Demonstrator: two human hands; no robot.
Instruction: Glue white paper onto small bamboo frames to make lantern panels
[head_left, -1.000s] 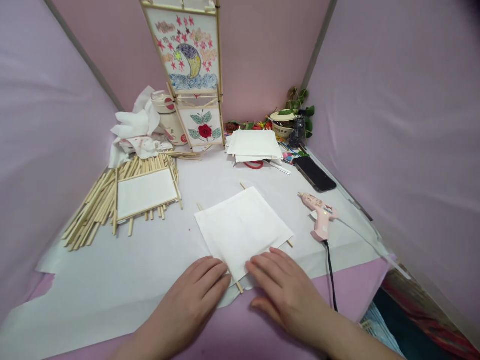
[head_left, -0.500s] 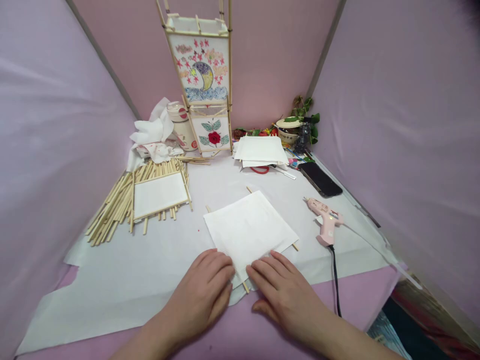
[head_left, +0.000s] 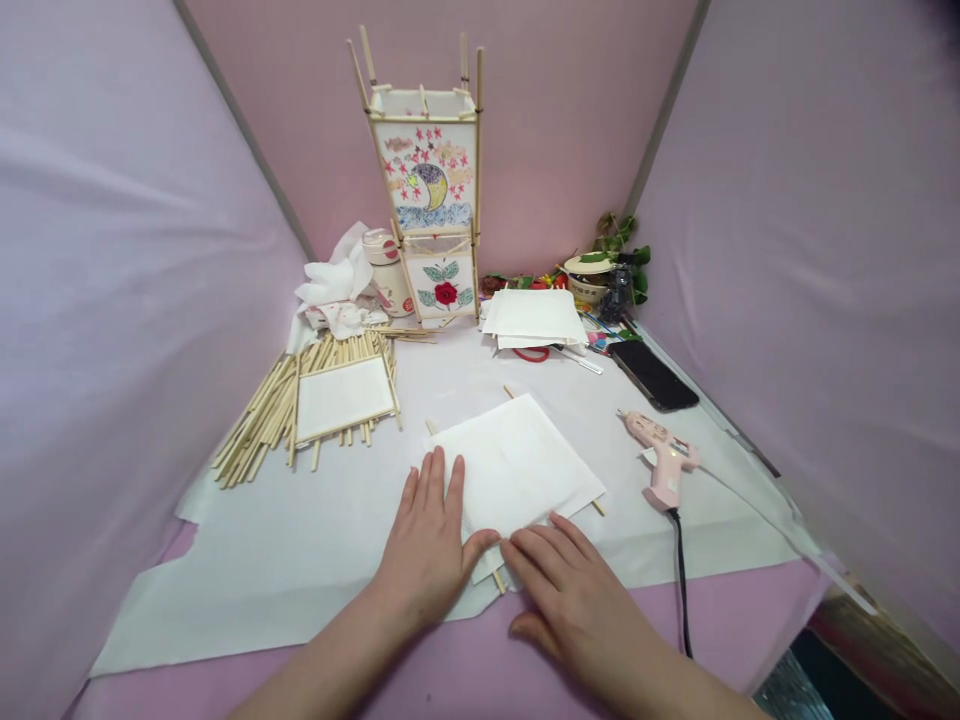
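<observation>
A square sheet of white paper lies on the covered table in front of me, turned at an angle. Ends of thin wooden sticks poke out from beneath it at several corners; the rest of the sticks is hidden. My left hand rests flat along the paper's left edge, fingers stretched and thumb out toward the near corner. Along the near right edge lies my right hand, its fingers extended and slightly bent, fingertips touching the paper. Neither hand grasps anything.
A pink glue gun with a black cord lies to the right, a phone behind it. At left, a paper-covered frame sits on wooden sticks. Behind stand a decorated lantern and stacked white panels.
My left hand has moved up along the paper's left edge and spread its fingers and thumb. The right hand stays nearly in place. The camera view has tilted up and shifted slightly.
</observation>
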